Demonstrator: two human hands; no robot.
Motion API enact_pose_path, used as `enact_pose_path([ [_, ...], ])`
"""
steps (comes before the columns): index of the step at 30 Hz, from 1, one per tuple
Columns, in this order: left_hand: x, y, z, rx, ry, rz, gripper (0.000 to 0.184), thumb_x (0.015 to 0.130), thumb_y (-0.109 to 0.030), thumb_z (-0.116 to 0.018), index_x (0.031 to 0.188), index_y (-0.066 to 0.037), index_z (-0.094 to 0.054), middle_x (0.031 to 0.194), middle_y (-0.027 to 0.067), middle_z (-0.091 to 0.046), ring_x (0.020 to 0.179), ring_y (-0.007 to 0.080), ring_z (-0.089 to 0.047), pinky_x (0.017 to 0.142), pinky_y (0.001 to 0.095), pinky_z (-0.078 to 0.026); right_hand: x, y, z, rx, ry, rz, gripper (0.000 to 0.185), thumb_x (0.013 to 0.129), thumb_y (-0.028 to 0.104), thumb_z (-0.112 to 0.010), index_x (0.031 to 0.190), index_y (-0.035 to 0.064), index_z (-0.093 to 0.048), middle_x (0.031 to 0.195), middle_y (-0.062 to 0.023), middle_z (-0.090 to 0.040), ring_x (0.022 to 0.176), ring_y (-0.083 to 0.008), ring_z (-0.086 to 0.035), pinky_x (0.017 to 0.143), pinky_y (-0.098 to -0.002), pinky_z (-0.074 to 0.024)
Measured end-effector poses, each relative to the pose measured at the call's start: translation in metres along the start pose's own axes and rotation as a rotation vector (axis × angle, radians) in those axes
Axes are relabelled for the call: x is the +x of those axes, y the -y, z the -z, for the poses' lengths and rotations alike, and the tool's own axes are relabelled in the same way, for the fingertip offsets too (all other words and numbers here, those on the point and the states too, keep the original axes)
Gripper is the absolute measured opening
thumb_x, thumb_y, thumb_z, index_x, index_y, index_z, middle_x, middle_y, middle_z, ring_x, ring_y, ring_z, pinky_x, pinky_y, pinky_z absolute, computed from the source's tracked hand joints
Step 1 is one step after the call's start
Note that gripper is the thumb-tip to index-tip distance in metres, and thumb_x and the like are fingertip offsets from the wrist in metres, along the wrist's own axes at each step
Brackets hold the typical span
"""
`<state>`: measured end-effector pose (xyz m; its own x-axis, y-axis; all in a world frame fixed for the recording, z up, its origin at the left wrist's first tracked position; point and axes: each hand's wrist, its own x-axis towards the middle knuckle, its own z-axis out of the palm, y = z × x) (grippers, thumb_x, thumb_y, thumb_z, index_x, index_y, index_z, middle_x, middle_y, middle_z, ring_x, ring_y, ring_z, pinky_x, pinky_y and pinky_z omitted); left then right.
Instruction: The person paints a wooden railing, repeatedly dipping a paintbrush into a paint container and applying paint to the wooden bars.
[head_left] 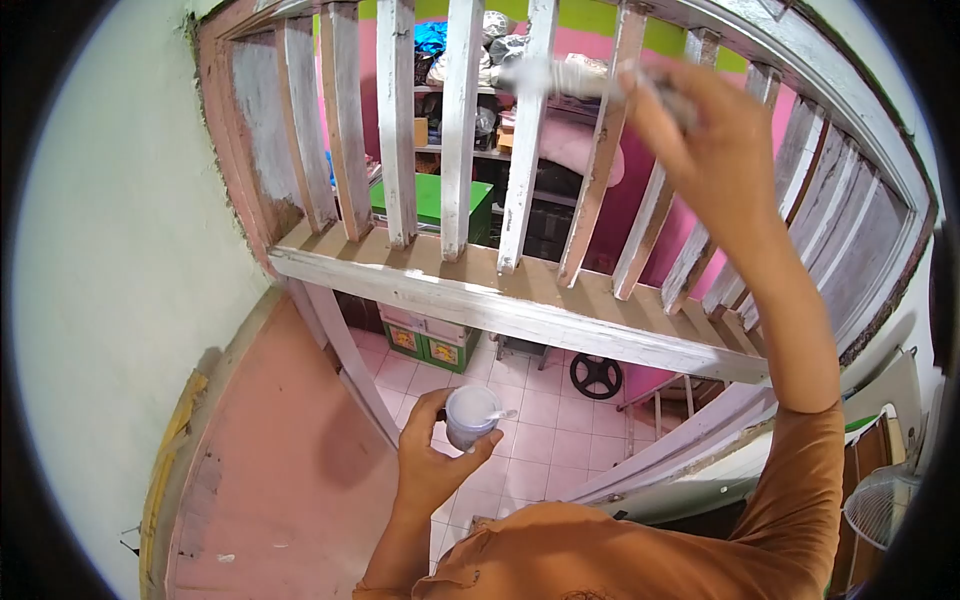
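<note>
My left hand (pixel 432 462) is wrapped around a small cup (pixel 468 425) with whitish contents, held upright at chest height. A small white piece (pixel 502 414) sticks out over the cup's rim. Up at the right, my right hand (pixel 715 130) grips a paintbrush (pixel 580 78), blurred by motion. The brush's pale tip lies in front of a white slat (pixel 527 150); whether it touches cannot be made out. Beside that slat stands a brown, partly whitened slat (pixel 598 160).
The slats rise from a wooden rail (pixel 480 305) with a patchy white front. Behind them are loaded shelves (pixel 480 150) and a green cabinet (pixel 430 200). Below lies a pink tiled floor (pixel 520 430) with a black steering wheel (pixel 596 376). A fan (pixel 882 505) is at the right.
</note>
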<state>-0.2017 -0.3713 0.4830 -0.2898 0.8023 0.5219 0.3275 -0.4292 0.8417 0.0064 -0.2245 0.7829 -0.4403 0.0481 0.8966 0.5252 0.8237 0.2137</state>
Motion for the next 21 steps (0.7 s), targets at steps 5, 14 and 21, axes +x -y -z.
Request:
enact_pose_path([
  [5, 0.0, 0.004, -0.004, -0.034, 0.03, -0.005, 0.059, 0.074, -0.019, -0.094, 0.12, 0.002, -0.065, 0.114, 0.0133, -0.067, 0.103, 0.0234, -0.067, 0.091, 0.0365, -0.055, 0.004, 0.003, 0.001, -0.03, -0.142, -0.082, 0.02, 0.095, 0.019, -0.074, 0.104, 0.0005, -0.073, 0.085, -0.0179, -0.072, 0.07, -0.0307, -0.068, 0.067, -0.0378, -0.0537],
  [14, 0.002, 0.011, -0.013, -0.069, 0.076, -0.03, 0.06, 0.074, -0.018, -0.093, 0.123, 0.002, -0.063, 0.116, 0.0139, -0.066, 0.104, 0.0249, -0.067, 0.092, 0.0372, -0.054, -0.089, 0.058, 0.053, 0.372, 0.104, -0.717, 0.021, 0.094, 0.016, -0.078, 0.11, 0.0013, -0.077, 0.094, -0.004, -0.075, 0.082, -0.0101, -0.065, 0.071, -0.0255, -0.0506],
  [21, -0.003, 0.007, -0.029, -0.09, 0.114, -0.009, 0.065, 0.073, -0.015, -0.092, 0.128, 0.001, -0.061, 0.121, 0.0145, -0.064, 0.11, 0.0253, -0.065, 0.097, 0.0384, -0.053, -0.154, 0.057, 0.077, 0.551, 0.279, -0.637, 0.017, 0.092, 0.006, -0.078, 0.107, -0.0012, -0.077, 0.101, -0.0102, -0.076, 0.087, -0.0132, -0.067, 0.078, -0.0247, -0.0513],
])
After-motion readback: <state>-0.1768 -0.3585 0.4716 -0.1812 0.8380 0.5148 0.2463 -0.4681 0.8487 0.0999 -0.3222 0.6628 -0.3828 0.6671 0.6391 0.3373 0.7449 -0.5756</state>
